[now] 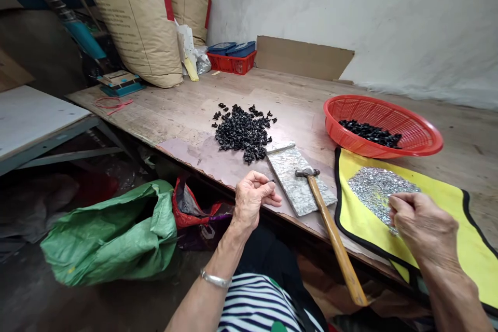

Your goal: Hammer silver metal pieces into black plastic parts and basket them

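My left hand (254,196) is closed in a pinch above the table's front edge, with a small dark piece just showing at the fingertips. Beyond it lies a heap of small black plastic parts (243,132). A hammer (324,207) with a wooden handle rests on a grey stone slab (295,179), its handle jutting past the table edge. My right hand (426,223) is closed at the near side of a pile of tiny shiny metal pieces (379,187), which is spread on a yellow cloth (439,187) with black trim. What its fingertips hold is hidden.
A red plastic basket (422,127) with more black parts stands behind the cloth. Large paper sacks (132,21) and a red crate (235,64) with blue lids are at the back. Below the table edge sits an open green sack (112,238).
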Action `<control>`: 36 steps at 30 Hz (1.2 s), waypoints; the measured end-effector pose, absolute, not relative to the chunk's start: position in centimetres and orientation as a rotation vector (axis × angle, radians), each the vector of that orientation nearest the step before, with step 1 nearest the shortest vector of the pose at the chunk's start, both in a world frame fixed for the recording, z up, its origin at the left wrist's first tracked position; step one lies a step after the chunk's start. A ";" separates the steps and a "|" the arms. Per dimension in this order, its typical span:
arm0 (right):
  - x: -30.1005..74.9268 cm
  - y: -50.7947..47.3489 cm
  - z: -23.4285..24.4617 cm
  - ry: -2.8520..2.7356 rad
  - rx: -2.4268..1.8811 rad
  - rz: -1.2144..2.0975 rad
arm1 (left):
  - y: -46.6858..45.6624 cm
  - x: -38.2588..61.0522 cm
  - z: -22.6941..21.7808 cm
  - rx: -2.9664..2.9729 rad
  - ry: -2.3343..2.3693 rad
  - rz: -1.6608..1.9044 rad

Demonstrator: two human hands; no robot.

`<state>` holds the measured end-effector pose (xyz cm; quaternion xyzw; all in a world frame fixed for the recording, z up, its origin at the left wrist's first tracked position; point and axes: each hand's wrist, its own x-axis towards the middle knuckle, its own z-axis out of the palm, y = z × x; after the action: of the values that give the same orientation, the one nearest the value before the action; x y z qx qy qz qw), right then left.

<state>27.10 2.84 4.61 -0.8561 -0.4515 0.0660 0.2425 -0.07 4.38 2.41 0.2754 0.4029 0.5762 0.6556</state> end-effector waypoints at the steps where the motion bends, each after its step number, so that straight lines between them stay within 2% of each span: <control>1: 26.3 2.3 5.0 -1.129 -2.219 0.279 | 4.0 0.2 2.6 0.643 0.918 1.295; 5: 21.5 -0.2 6.0 -1.004 -1.624 0.690 | 2.7 1.6 3.3 0.703 0.928 1.248; 9: 17.0 -1.3 6.0 -1.049 -1.305 1.073 | 1.5 2.7 3.9 0.708 0.922 1.222; 17: 14.6 -0.2 4.4 -1.100 -1.340 1.003 | 0.7 3.1 3.7 0.712 0.873 1.210; 31: 14.8 0.7 4.2 -0.773 -1.320 1.454 | 0.7 3.0 2.9 0.667 0.875 1.190; 36: 14.9 0.5 4.0 -0.727 -1.292 1.443 | 0.8 2.9 2.5 0.671 0.804 1.177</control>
<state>14.87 0.55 3.99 -0.5367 -0.3021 0.5997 0.5110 2.91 0.76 2.54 0.3020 0.3617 0.5294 0.7056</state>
